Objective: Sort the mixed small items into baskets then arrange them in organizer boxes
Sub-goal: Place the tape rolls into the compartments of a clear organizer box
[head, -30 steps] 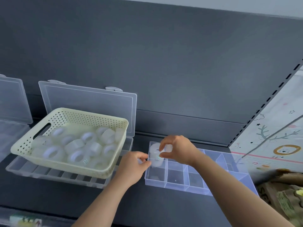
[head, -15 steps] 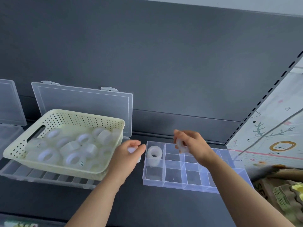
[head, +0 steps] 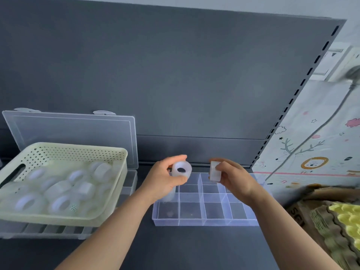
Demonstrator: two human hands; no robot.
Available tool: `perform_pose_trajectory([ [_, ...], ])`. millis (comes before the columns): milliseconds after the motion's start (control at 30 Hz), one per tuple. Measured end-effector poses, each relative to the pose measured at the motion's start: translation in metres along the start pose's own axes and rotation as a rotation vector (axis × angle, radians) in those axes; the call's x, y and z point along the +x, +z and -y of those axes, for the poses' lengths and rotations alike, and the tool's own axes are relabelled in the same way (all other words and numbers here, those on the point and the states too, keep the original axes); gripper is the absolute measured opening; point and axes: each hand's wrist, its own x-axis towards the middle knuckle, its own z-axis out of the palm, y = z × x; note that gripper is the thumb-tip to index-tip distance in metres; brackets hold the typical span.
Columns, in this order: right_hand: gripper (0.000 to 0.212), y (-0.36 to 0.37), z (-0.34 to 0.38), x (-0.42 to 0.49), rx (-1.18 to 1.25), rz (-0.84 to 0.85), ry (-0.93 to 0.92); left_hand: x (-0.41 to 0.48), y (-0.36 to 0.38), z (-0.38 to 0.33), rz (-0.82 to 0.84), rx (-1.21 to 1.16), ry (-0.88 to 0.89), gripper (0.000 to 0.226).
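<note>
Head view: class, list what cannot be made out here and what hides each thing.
Head view: back-left cells of the clear compartmented plastic organizer box, behind the left hand.
Head view: count of translucent white tape rolls in the cream perforated plastic basket, blurred.
Head view: brown cardboard box, cut off by right edge.

From my feed, the only lettering I can make out is dark print on the side of the cardboard box (head: 301, 218) at four o'clock. It runs tilted and reads roughly "SG", then a stroke that could be 1 or I. At eight o'clock, one tape roll (head: 65, 206) in the basket (head: 78, 147) carries a small green dotted mark, too small to read.
</note>
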Motion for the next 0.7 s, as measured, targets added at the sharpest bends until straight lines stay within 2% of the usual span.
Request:
perform_pose_trajectory([
  [100,0.024,-0.001,0.003,-0.005,-0.010,-0.032,-0.027,0.010,0.007,0.001,0.065,0.271,0.091,0.062],
  [200,0.021,-0.002,0.002,-0.007,0.009,-0.048,-0.037,0.016,0.015,0.000,0.123,0.544,0.163,0.053],
  [267,0.020,-0.002,0.000,-0.007,0.027,-0.050,-0.045,0.020,0.018,-0.001,0.155,0.651,0.193,0.049],
  [367,0.015,-0.003,-0.001,-0.008,0.069,-0.042,-0.062,0.025,0.020,-0.001,0.192,0.771,0.215,0.056],
  [567,0.009,-0.003,-0.004,-0.008,0.065,-0.060,-0.076,0.027,0.015,0.006,0.273,0.744,0.201,0.054],
  [700,0.005,-0.001,-0.003,-0.008,0.071,-0.060,-0.097,0.023,0.011,0.013,0.239,0.729,0.196,0.052],
])
